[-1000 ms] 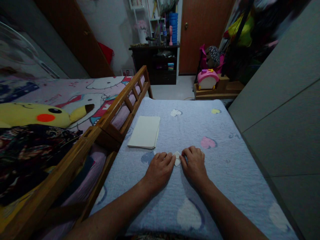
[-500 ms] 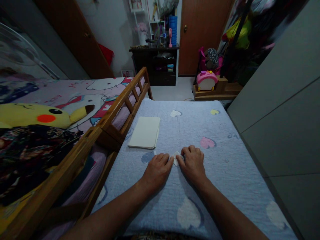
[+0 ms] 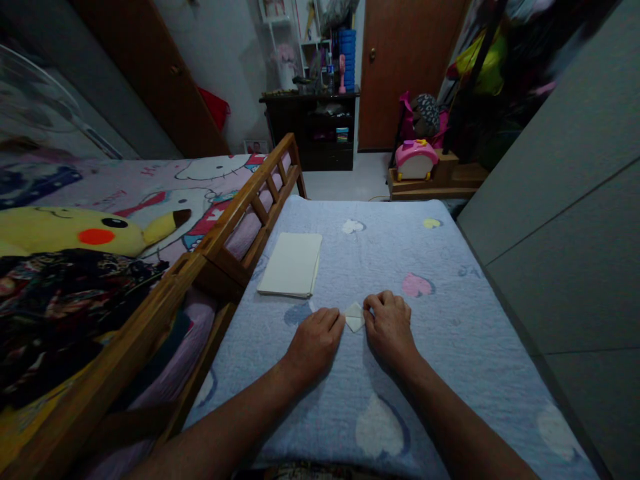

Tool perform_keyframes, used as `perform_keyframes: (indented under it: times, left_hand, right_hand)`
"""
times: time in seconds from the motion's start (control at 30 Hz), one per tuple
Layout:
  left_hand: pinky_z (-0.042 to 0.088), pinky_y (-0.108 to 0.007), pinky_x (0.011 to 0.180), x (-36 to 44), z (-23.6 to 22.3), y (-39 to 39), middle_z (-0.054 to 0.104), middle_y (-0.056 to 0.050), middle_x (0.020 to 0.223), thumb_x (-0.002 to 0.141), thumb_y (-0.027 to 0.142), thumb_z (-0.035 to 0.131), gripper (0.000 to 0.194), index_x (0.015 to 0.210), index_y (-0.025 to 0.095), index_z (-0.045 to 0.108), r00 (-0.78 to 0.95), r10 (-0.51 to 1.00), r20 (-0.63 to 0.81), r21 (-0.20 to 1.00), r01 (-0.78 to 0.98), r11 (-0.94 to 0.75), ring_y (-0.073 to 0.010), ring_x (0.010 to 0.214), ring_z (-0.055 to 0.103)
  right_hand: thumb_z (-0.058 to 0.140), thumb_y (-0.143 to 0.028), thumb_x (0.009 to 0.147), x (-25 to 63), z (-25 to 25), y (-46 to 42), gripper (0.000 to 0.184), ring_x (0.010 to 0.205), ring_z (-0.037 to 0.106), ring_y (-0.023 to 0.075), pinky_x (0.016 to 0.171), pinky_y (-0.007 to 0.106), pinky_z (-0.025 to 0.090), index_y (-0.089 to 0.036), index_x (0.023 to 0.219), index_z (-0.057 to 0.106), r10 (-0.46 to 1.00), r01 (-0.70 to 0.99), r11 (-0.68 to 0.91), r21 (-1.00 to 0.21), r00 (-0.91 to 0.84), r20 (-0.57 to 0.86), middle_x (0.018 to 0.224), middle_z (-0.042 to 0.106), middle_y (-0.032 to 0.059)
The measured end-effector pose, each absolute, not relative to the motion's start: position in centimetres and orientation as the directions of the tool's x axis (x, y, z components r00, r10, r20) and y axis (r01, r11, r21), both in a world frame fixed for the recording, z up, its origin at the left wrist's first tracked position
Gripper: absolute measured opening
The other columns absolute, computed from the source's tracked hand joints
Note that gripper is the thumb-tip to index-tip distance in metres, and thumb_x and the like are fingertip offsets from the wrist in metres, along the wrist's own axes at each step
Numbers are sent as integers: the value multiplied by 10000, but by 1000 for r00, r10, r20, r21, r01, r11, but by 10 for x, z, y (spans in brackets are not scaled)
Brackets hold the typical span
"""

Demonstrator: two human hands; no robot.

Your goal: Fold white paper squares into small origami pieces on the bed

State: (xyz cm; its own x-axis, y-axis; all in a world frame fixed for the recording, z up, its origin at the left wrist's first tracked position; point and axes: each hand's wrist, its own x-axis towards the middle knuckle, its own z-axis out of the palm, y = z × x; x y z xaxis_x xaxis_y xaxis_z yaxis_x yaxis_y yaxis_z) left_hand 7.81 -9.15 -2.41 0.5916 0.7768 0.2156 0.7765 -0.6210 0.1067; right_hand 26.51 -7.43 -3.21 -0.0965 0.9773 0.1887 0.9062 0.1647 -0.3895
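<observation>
A small white folded piece of paper [image 3: 355, 318] lies between my hands on the blue bedspread [image 3: 450, 393], a crease line running across it. My left hand [image 3: 320, 335] is closed at its left corner, fingertips pinching the paper's edge. On the other side, my right hand [image 3: 389, 323] has its fingers curled and pinched at the right corner. Both hands rest low on the bed. Up and to the left of them lies a stack of white paper sheets [image 3: 293, 264], touched by neither hand.
A wooden bed rail [image 3: 240, 220] runs along the left, with a yellow plush toy [image 3: 100, 230] on the bed beyond it. A pale cabinet [image 3: 565, 253] borders the right side. Past the bed's far end stand a dark cabinet [image 3: 325, 150] and a pink toy case [image 3: 416, 160].
My thumbs have drawn apart from the middle of the folded paper toward its left and right corners, so more of its surface shows. The stack of sheets has stayed in place.
</observation>
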Motion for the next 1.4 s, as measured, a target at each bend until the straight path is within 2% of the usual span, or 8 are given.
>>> perform_keyframes:
  times: [0.23, 0.43, 0.63, 0.8, 0.93, 1.03, 1.23, 1.4]
  left_hand:
    - [523, -372, 792, 79, -21, -89, 634, -80, 1015, 927, 114, 535, 185, 1091, 153, 610, 579, 793, 188, 122, 788, -604, -239, 920, 562]
    - [511, -376, 852, 82, -15, -93, 631, -76, 1051, 910, 97, 525, 216, 1097, 170, 603, 525, 836, 156, 220, 807, -548, -232, 954, 563]
    - [515, -389, 872, 85, -7, -88, 622, -66, 1037, 885, 170, 597, 180, 1065, 182, 596, 402, 901, 160, 439, 789, -430, -231, 970, 588]
    - [529, -331, 838, 92, 6, -76, 577, -83, 1221, 835, 101, 613, 445, 1256, 200, 504, 369, 905, 212, 606, 676, -418, -204, 1023, 599]
    - [503, -301, 827, 98, 12, -72, 656, -42, 1019, 886, 76, 518, 267, 1093, 213, 617, 524, 822, 222, 600, 591, -539, -185, 943, 621]
    - [484, -278, 751, 100, 12, -73, 648, -32, 850, 924, 128, 489, 172, 921, 194, 647, 517, 821, 241, 625, 565, -539, -173, 829, 616]
    - [473, -255, 726, 107, 9, -74, 649, -12, 814, 872, 152, 559, 80, 863, 181, 632, 306, 942, 137, 913, 330, -239, -149, 768, 615]
    - [498, -263, 743, 114, -3, -72, 654, -19, 845, 858, 142, 545, 72, 869, 182, 604, 290, 953, 93, 955, 246, -168, -157, 807, 628]
  right_hand:
    - [558, -163, 906, 267, -33, -75, 119, 908, 463, 244, 810, 380, 305, -237, 942, 644, 973, 901, 193, -388, -124, 197, 955, 575, 59]
    - [574, -307, 921, 266, -29, -78, 116, 911, 457, 251, 848, 405, 316, -209, 872, 610, 960, 891, 241, -385, -161, 230, 926, 555, 58]
    - [576, -249, 885, 270, -29, -80, 50, 913, 471, 223, 836, 368, 348, -211, 858, 558, 944, 770, 307, -559, -171, 283, 916, 560, 41]
    - [533, -170, 856, 273, -26, -82, 56, 852, 486, 201, 773, 326, 385, -213, 835, 505, 914, 604, 401, -689, -221, 339, 835, 561, 26]
    - [516, -128, 825, 273, -21, -85, 99, 824, 493, 197, 756, 323, 404, -220, 798, 493, 889, 530, 455, -715, -223, 400, 803, 558, 25]
    - [518, -150, 841, 276, -17, -86, 81, 832, 514, 203, 761, 330, 424, -226, 813, 516, 886, 484, 461, -744, -200, 419, 815, 577, 33]
    - [525, -143, 834, 282, -9, -86, 106, 846, 551, 195, 758, 323, 452, -225, 874, 580, 905, 330, 424, -843, -123, 408, 867, 585, 36]
    - [490, -104, 826, 282, -12, -86, 158, 725, 528, 160, 650, 281, 426, -219, 850, 597, 902, 312, 433, -846, -156, 404, 803, 553, 11]
